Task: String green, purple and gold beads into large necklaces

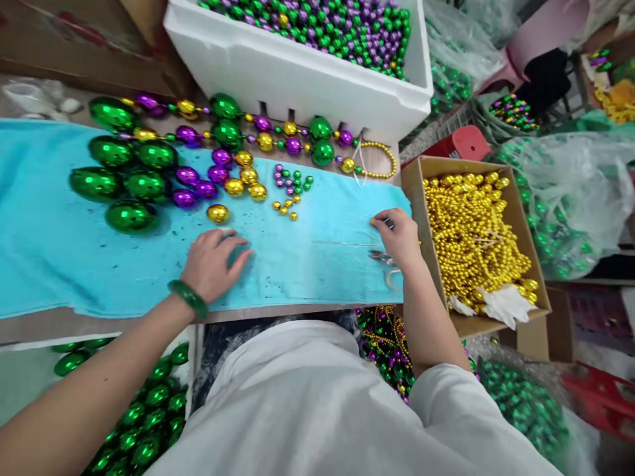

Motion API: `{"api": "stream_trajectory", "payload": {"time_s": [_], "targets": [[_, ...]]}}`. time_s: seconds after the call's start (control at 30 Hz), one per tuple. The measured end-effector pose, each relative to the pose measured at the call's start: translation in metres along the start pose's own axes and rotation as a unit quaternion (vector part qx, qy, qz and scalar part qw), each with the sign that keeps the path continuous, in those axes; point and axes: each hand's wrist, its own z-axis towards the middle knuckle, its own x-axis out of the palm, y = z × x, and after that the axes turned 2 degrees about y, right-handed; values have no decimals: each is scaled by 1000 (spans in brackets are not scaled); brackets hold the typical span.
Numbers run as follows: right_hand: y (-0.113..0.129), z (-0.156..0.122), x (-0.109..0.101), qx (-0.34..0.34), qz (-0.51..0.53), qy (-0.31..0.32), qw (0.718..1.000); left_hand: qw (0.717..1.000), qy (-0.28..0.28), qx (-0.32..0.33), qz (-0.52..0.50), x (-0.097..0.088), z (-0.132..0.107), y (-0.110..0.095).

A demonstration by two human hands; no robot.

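My left hand [213, 263], a green bangle [188, 299] on its wrist, is over the blue cloth [292, 264] with fingers apart and nothing in them. Just beyond it lies a gold oval bead [217, 213]. My right hand [398, 238] is closed in a pinch at the cloth's right end; a small orange-gold spot shows at its fingertips, too small to name. A long thin needle [342, 243] lies left of that hand. Snips [380, 256] are partly hidden under it. Large green beads [131, 217], purple beads [184, 198] and small beads [292, 178] lie grouped on the cloth.
A finished-looking bead string [265, 141] lies along the back, before a white foam box [297, 73] of green and purple beads. At the right stands a cardboard box [538, 291] of gold bead strands [471, 231]. Large green beads [149, 416] fill a container at lower left.
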Motion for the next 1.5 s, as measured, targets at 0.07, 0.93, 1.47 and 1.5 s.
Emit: {"api": "stream_trajectory", "payload": {"time_s": [0.07, 0.93, 1.47, 1.5], "targets": [[-16, -17, -11, 12, -29, 15, 999, 1000, -17, 23, -7, 0, 5, 0], [-30, -26, -9, -1, -128, 190, 973, 988, 44, 147, -32, 31, 65, -109], [-3, 33, -14, -66, -127, 94, 985, 996, 70, 44, -13, 0, 84, -148], [-10, 39, -12, -50, -161, 91, 982, 995, 79, 44, 33, -2, 82, -144]]}}
